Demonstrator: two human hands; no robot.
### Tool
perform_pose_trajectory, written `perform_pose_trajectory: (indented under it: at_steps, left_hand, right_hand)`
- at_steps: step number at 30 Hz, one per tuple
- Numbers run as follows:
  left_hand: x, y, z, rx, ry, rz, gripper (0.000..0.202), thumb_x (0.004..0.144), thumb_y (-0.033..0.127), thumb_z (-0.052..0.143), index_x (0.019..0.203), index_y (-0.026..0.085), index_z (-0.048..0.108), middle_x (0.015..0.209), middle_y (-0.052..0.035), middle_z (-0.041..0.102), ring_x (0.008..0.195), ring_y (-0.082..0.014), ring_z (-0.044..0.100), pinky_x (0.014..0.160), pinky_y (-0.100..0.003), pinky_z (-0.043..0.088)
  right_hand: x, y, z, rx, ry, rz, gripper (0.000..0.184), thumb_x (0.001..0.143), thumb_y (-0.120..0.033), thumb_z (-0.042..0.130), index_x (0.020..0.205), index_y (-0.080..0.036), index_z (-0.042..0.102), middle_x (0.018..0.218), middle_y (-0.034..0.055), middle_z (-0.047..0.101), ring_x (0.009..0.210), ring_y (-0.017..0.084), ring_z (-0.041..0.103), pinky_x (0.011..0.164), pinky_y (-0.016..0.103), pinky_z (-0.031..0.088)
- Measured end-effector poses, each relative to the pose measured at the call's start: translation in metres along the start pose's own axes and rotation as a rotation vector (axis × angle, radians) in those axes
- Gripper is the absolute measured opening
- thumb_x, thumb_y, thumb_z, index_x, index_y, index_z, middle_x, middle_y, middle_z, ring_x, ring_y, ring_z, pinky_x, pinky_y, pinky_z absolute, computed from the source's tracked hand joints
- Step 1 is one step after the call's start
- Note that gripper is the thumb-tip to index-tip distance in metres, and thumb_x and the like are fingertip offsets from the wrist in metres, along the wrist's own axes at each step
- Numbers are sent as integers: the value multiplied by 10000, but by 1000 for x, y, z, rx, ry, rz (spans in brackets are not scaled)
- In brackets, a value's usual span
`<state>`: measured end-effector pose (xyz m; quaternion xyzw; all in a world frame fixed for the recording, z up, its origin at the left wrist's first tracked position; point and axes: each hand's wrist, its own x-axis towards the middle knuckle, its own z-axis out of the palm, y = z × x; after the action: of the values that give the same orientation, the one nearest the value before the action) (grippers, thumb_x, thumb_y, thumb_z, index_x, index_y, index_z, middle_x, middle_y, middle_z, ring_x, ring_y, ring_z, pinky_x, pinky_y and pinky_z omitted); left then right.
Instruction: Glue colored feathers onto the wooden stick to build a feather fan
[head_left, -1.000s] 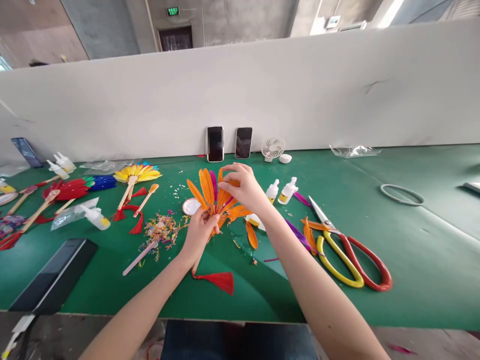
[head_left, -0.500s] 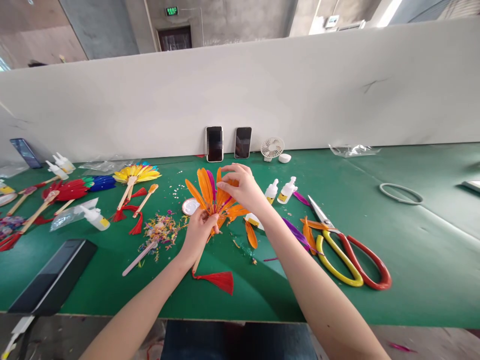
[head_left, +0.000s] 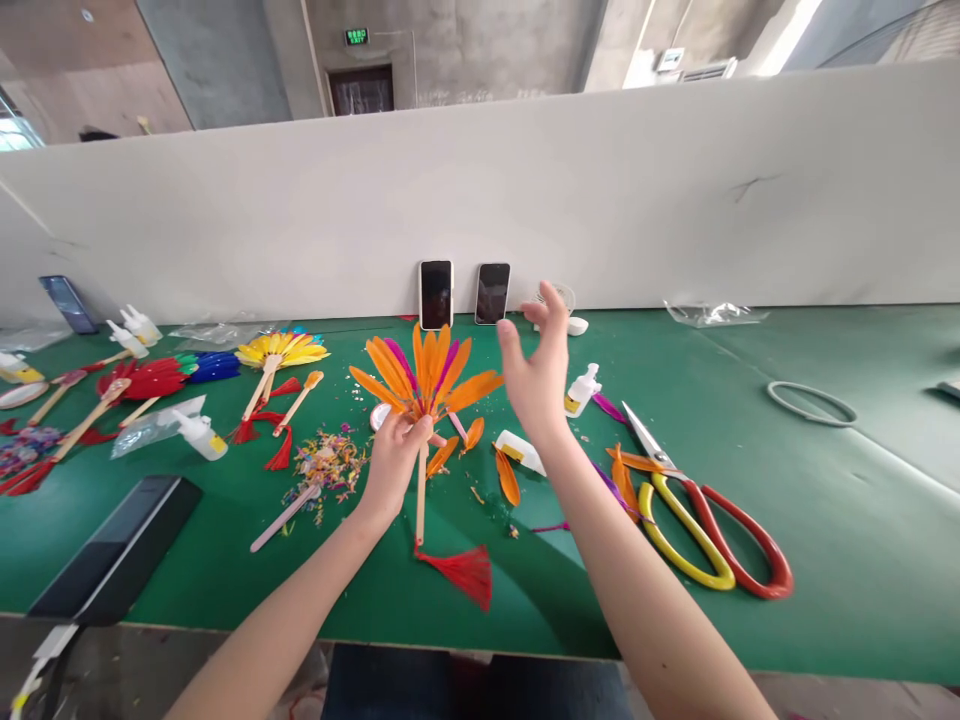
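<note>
Feather fan: fan of narrow orange and purple feathers on a flat pale wooden handle (head_left: 425, 378), over the green worktop (head_left: 862, 530) at its middle; feathers spread toward 12 o'clock, handle to 6, red thread tassel (head_left: 463, 575) trailing from the handle's end.
Left hand: the person's left hand (head_left: 397, 455) has its fingers clamped on the fan where feathers meet handle, thumb across the front.
Right hand: raised right hand (head_left: 541, 372) at the fan's 3 o'clock; thumb and fingers apart, nothing seen between them. Contact with the nearest feather tip: cannot tell.
Handling: likely very light; handle stiff, feathers soft and easily bent or creased. Roots may slip if glue is wet; wetness not visible.
Where to hold: flat handle, just below the roots; blades best left alone.
Around: white plastic bottle on its side (head_left: 521, 452) at 4 o'clock; red-and-yellow-handled scissors (head_left: 694, 500) beyond it; multicoloured scrap heap (head_left: 330, 462) at 8.
</note>
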<state>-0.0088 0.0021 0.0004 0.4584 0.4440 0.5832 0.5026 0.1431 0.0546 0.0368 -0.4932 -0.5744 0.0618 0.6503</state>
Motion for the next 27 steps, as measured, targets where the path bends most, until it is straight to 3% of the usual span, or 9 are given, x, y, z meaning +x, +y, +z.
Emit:
perform_pose_trajectory:
  at_steps: [3, 5, 7, 10, 13, 18, 23, 27]
  left_hand:
    - [2, -2, -4, -36, 63, 22, 281, 632, 401, 706, 733, 186, 556, 696, 34, 582, 551, -120, 629, 604, -256, 456]
    - [3, -1, -5, -56, 81, 31, 301, 629, 413, 707, 754, 184, 557, 715, 30, 585, 563, -125, 636, 604, -258, 463]
    - [2, 0, -5, -73, 80, 52, 308, 635, 413, 704, 781, 184, 559, 730, 22, 598, 580, -130, 638, 610, -264, 474]
    - [0, 3, -4, -82, 67, 114, 302, 654, 388, 697, 836, 195, 552, 756, 3, 633, 669, -148, 645, 643, -273, 487]
    - [-3, 3, -4, -33, 89, 135, 302, 662, 373, 689, 856, 201, 533, 733, -2, 645, 724, -159, 637, 663, -274, 488]
    - [-5, 1, -5, 117, 170, 101, 257, 689, 377, 657, 817, 193, 532, 695, 9, 592, 645, -126, 579, 591, -233, 447]
    - [0, 0, -9, 155, 166, 139, 319, 693, 419, 645, 876, 202, 500, 777, -1, 562, 672, -126, 554, 593, -242, 444]
    - [13, 20, -24, 230, 475, 386, 412, 729, 428, 618, 1056, 228, 468, 1043, -55, 548, 957, -155, 542, 800, -271, 441]
  right_hand:
    - [-2, 1, -6, 174, 6, 222, 440, 813, -393, 483, 1216, -266, 360, 1039, 80, 553, 990, 215, 544, 869, 445, 435]
    - [-9, -3, -7, 284, -90, 386, 411, 776, -389, 535, 1134, -239, 403, 953, 56, 571, 902, 189, 568, 823, 398, 461]
    - [-19, -10, -6, 367, -280, 537, 368, 736, -379, 590, 1042, -223, 457, 875, 27, 587, 837, 170, 577, 801, 370, 470]
    - [-39, -24, -1, 504, -681, 688, 237, 706, -343, 640, 885, -210, 559, 843, 17, 615, 825, 160, 588, 808, 348, 472]
    - [-57, -34, 4, 730, -881, 816, 157, 729, -357, 623, 826, -235, 605, 903, 21, 635, 838, 151, 593, 785, 322, 484]
    - [-74, -36, 12, 911, -898, 925, 292, 638, -252, 679, 918, -260, 595, 807, -26, 598, 669, 108, 563, 658, 277, 468]
    - [-77, -31, 17, 955, -676, 959, 329, 597, -236, 637, 920, -234, 574, 602, -70, 544, 506, 74, 454, 541, 231, 368]
    - [-74, -30, 15, 966, -615, 1028, 345, 560, -243, 639, 889, -227, 535, 564, -71, 549, 486, 78, 430, 516, 228, 329]
